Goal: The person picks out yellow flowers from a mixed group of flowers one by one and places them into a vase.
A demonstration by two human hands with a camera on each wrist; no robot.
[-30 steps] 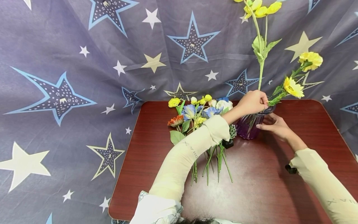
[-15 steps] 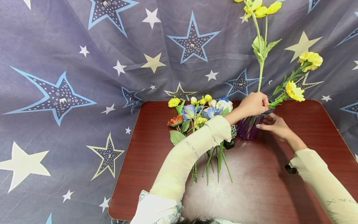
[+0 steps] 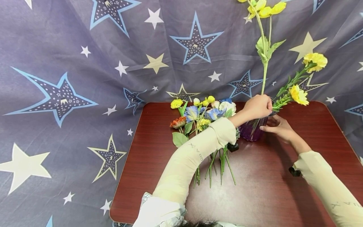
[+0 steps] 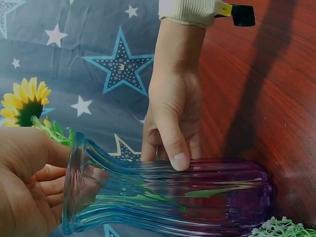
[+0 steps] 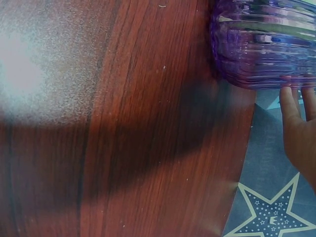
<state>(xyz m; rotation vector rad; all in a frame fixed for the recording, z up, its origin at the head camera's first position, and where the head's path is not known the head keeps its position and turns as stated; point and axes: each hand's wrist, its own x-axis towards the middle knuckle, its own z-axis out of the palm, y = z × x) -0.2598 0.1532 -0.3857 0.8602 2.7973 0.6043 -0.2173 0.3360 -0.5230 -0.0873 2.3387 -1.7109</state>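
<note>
A ribbed glass vase point(image 3: 253, 130), purple at the base and bluish toward the mouth, stands at the right of the table with green stems inside. My left hand point(image 3: 257, 106) is at its mouth and pinches the stem of a yellow daisy point(image 3: 299, 94); the fingertips are partly hidden. My right hand point(image 3: 279, 126) holds the vase's side, thumb in front and fingers behind, as the left wrist view shows. A tall stem of yellow blossoms point(image 3: 265, 53) rises behind my left hand, and a yellow carnation point(image 3: 315, 61) leans right out of the vase.
Left of the vase lie several loose artificial flowers, among them an orange flower point(image 3: 178, 122), a blue flower point(image 3: 191, 113) and a yellow flower point(image 3: 176, 103), partly under my left forearm. The reddish-brown table point(image 3: 255, 189) ends at a star-patterned curtain point(image 3: 158, 72).
My left hand has moved down a little toward the vase mouth, and the yellow daisy has sunk and tilted right with it. The right hand and vase have stayed put.
</note>
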